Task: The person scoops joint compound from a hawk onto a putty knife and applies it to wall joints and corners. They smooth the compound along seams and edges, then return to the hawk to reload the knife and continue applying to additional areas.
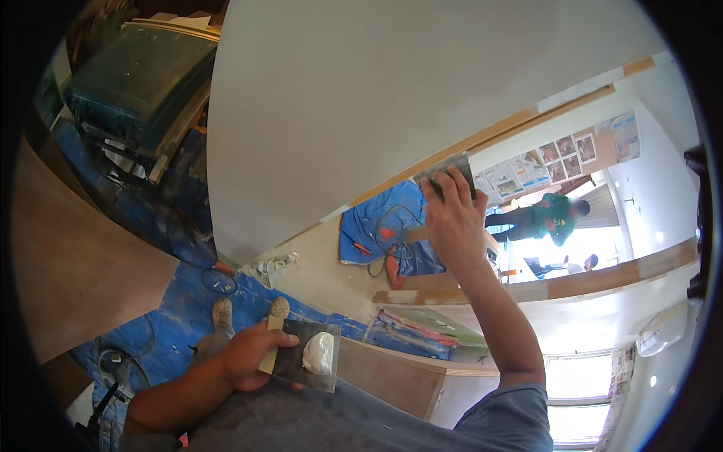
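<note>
Left hand is closed around the pale wooden handle of a dark flat plaster board, held low near the body with the board roughly level. A lump of white filler sits on the board's top face, toward its right side. Right hand is raised, with the arm stretched up, fingers wrapped over a wide metal scraper; the blade lies against the lower edge of a large white wall panel, right where it meets a strip of bare wood trim. Below, blue sheeting covers the floor, and two light-coloured shoes stand on it. A dark green case sits at upper left. Another person in a green top stands well apart, in the bright doorway beyond the right hand.
</note>
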The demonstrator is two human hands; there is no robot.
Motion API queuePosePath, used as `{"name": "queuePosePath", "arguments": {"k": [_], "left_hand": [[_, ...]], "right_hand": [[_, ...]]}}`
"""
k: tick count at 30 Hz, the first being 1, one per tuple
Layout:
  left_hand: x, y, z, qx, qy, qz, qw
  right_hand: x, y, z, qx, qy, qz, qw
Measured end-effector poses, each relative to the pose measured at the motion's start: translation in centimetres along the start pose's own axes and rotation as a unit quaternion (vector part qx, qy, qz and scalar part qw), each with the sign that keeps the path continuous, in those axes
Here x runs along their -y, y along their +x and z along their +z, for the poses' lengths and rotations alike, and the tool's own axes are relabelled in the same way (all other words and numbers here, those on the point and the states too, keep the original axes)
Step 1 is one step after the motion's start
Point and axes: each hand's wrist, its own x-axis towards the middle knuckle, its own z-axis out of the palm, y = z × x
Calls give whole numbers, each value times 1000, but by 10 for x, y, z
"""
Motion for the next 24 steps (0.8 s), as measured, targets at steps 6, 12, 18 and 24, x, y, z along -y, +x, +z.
{"name": "queuePosePath", "arguments": {"k": [6,12,18,24], "left_hand": [[0,3,2,-28,3,-20,999],[-2,3,2,-24,21,-25,999],[-3,2,-4,-8,21,-24,999],[-2,0,-3,-12,7,-14,1000]], "right_hand": [[24,-8,34,84,12,-24,996],[16,10,37,-2,-11,-42,999],[9,26,37,-1,-45,-65,997],[1,28,52,-22,-58,-64,996]]}}
